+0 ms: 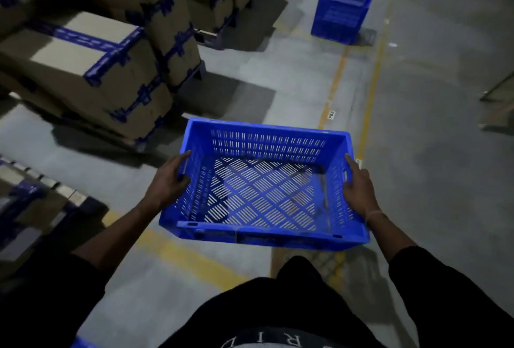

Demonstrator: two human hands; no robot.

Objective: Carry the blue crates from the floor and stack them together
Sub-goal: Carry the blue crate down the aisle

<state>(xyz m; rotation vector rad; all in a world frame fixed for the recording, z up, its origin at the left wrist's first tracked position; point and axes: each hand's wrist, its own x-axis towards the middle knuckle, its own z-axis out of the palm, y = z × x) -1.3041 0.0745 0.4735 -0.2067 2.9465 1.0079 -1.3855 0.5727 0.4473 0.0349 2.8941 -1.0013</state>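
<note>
Held out in front of my waist, clear of the floor, is an empty blue crate [264, 183], roughly level. My left hand [169, 181] grips its left wall, thumb on the rim and fingers curled round the outside. My right hand [358, 189] holds the right wall by the handle slot, fingers wrapped outside and thumb along the rim. Both holds look even, so I judge the carry is under way. Well ahead, a stack [340, 12] of blue crates stands on the floor [431, 153] beside the yellow line [338, 75]; that is where I'd head. I'd keep the crate level, square its corners over the top one, and lower it until the rims seat before letting go. Taped cartons [91, 64] crowd the left, so I'd steer right of them.
</note>
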